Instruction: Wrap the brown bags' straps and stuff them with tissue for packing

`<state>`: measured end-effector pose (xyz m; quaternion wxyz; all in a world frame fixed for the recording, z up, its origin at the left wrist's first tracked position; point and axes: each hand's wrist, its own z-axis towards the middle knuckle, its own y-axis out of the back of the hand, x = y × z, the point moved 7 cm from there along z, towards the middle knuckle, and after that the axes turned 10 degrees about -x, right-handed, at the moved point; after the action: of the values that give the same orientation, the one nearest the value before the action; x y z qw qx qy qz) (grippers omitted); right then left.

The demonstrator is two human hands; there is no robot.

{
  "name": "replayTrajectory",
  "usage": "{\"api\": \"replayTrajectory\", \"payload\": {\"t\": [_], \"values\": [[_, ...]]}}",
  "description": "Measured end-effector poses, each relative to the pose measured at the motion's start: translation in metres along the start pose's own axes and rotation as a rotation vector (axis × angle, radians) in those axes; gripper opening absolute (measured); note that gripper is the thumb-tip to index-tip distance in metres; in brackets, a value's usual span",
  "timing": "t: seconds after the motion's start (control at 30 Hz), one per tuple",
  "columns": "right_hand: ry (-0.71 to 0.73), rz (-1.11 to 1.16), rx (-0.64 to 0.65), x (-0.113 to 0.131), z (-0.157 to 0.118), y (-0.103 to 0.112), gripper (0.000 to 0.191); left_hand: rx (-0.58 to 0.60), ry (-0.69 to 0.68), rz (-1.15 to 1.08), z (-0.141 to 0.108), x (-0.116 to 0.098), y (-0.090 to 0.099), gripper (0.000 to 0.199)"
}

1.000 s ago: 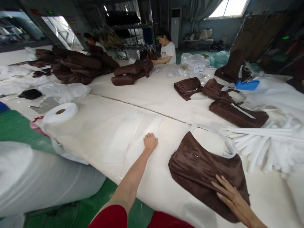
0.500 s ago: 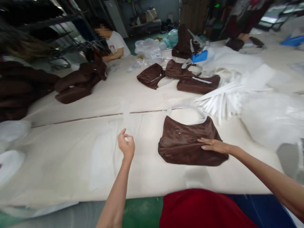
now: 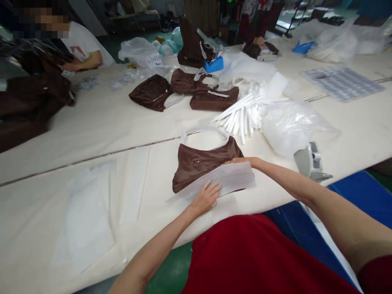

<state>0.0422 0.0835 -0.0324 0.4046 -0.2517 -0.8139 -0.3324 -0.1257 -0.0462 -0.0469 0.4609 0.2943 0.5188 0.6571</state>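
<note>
Handbag (image 3: 199, 157), dark brown, soft, leather-like: lies on the off-white covered table (image 3: 101, 130), its curved, film-wrapped handle (image 3: 183, 138) pointing away from the wearer. Lower part largely hidden by a thin, translucent white sheet (image 3: 235, 177) slanting across its near side.

Left hand (image 3: 208, 198): on the sheet at the handbag's near edge, fingers apart and extended. Right hand (image 3: 239, 161): at the handbag's right side, fingers partly hidden behind the sheet's far edge; whether they pinch it or press the handbag, cannot tell.

Left of the handbag: a narrow, whitish, see-through strip (image 3: 134, 185); farther left, pale flat sheets (image 3: 90, 212), count unclear. Beyond it, right: slender white rods (image 3: 241, 116), overlapping. Right: hard grey angular tool (image 3: 309, 161), beside a clear, crumpled plastic bag (image 3: 289, 126). Far left: brown soft goods (image 3: 27, 108), blurred, cut off by the frame.
</note>
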Motion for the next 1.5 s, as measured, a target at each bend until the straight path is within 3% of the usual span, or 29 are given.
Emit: {"api": "replayTrajectory", "payload": {"t": [0.1,0.23,0.37,0.53,0.63,0.73,0.8,0.87,0.93,1.0,1.1,1.13,1.17,1.23,1.3,1.37,1.43,1.5], "values": [[0.045,-0.012,0.1,0.004,-0.001,-0.003,0.035,0.096,-0.011,-0.03,0.0,0.007,-0.009,0.019],[-0.06,0.017,0.056,0.0,-0.007,0.004,0.056,0.15,-0.108,-0.102,0.006,0.002,-0.009,0.019],[-0.091,0.082,0.109,0.004,-0.014,0.001,0.079,0.192,-0.119,-0.153,0.016,0.003,-0.008,0.022],[-0.014,-0.27,0.085,0.003,-0.016,-0.009,0.1,0.189,-0.113,-0.189,0.016,-0.001,-0.002,0.022],[0.047,-0.297,0.018,-0.001,-0.018,-0.013,0.084,0.059,-0.018,-0.14,0.011,0.001,0.019,0.026],[0.078,-0.277,-0.015,-0.006,-0.019,-0.017,0.073,-0.092,0.3,0.003,0.011,0.03,0.052,0.037],[0.08,-0.283,-0.034,-0.006,-0.018,-0.017,0.069,-0.011,0.52,0.059,0.016,0.056,0.064,0.046],[0.076,-0.307,-0.054,-0.002,-0.018,-0.014,0.065,0.204,0.641,0.046,0.025,0.075,0.064,0.044],[0.072,-0.366,-0.064,0.006,-0.022,-0.013,0.059,0.362,0.655,0.011,0.036,0.085,0.061,0.031],[0.102,-0.469,-0.148,0.02,-0.033,-0.013,0.053,0.393,0.622,-0.008,0.044,0.088,0.061,0.021],[0.305,-0.609,-0.51,0.058,-0.059,-0.025,0.042,0.374,0.6,-0.039,0.043,0.087,0.056,0.021],[0.396,-0.62,-0.617,0.071,-0.068,-0.038,0.034,0.361,0.601,-0.05,0.04,0.086,0.054,0.023],[0.471,-0.623,-0.646,0.08,-0.071,-0.056,0.027,0.347,0.601,-0.06,0.036,0.085,0.053,0.026],[0.583,-0.633,-0.529,0.089,-0.063,-0.1,0.022,0.33,0.592,-0.067,0.03,0.082,0.049,0.032],[0.588,-0.625,-0.463,0.083,-0.048,-0.127,0.023,0.333,0.582,-0.063,0.024,0.079,0.045,0.038],[0.542,-0.548,-0.453,0.064,-0.039,-0.131,0.027,0.321,0.58,-0.048,0.02,0.075,0.043,0.04],[0.446,-0.395,-0.516,0.032,-0.045,-0.116,0.033,0.286,0.593,-0.017,0.016,0.072,0.041,0.041],[0.266,-0.177,-0.659,-0.015,-0.066,-0.088,0.037,0.237,0.61,0.01,0.01,0.07,0.036,0.042]]}}
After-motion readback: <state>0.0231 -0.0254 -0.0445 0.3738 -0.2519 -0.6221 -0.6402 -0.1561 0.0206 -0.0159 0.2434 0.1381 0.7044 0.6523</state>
